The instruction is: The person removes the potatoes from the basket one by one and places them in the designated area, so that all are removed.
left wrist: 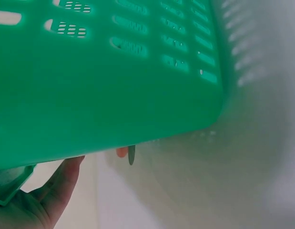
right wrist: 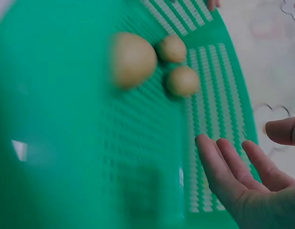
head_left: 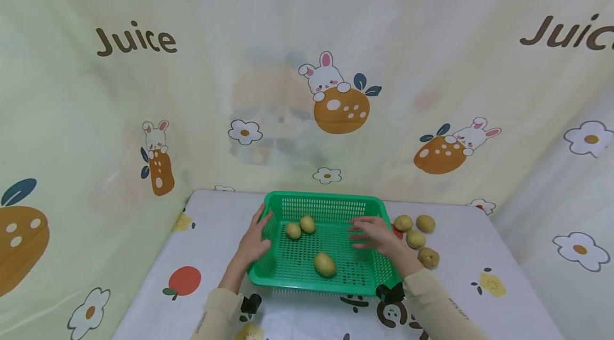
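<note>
A green perforated plastic basket (head_left: 326, 289) stands on the table with three potatoes inside. One larger potato (head_left: 325, 265) lies near the front wall; a second potato (head_left: 293, 231) and a third potato (head_left: 307, 224) sit together toward the back left. My left hand (head_left: 253, 244) is at the basket's left rim, fingers extended along its outer side. Over the right part of the basket hovers my right hand (head_left: 376, 234), its fingers spread and loosely bent, with nothing in them. In the right wrist view, that hand (right wrist: 254, 183) is apart from the potatoes.
To the right of the basket, several potatoes lie on the tablecloth, among them one potato (head_left: 428, 258) nearest the front. The white tablecloth (head_left: 158, 297) has printed fruit and flowers. A curtain with rabbit prints (head_left: 283, 25) hangs behind the table.
</note>
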`<state>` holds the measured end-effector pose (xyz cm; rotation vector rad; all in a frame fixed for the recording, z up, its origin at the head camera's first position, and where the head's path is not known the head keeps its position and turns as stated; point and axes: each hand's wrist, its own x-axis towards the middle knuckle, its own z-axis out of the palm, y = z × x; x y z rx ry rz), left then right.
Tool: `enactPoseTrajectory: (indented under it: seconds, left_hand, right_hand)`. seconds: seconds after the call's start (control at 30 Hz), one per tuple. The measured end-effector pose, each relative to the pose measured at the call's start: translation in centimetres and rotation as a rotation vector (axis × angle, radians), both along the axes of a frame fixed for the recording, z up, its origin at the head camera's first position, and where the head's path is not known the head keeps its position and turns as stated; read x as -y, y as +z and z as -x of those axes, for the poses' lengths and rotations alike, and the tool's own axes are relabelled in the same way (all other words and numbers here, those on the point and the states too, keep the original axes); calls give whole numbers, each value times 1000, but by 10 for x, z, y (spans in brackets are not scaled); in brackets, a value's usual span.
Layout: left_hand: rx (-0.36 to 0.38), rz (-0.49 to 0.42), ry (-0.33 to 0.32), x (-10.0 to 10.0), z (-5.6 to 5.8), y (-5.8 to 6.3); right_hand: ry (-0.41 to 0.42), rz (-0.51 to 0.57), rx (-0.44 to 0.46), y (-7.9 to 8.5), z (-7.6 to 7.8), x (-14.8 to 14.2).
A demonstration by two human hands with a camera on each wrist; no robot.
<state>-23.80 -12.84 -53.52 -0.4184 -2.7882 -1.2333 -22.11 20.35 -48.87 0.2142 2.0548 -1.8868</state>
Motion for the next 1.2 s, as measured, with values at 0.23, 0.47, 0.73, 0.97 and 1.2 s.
enactPoseTrajectory:
  seconds: [0.23, 0.47, 0.73, 0.97, 1.2]
  left_hand:
    - [4, 13, 3, 2, -1, 1]
    - [7, 2, -2, 2, 0, 2]
    - [3, 0, -11, 2, 1, 0]
    - [4, -4, -6, 2, 1, 0]
    - [12, -9, -4, 2, 1, 1]
  right_hand:
    - [-7, -42, 1, -22, -4, 22]
    - [-17, -78, -6, -32, -10, 29]
    - [-16, -140, -18, -45, -15, 33]
    - [9, -165, 19, -45, -18, 39]
    - [85, -193, 31, -47, -19, 43]
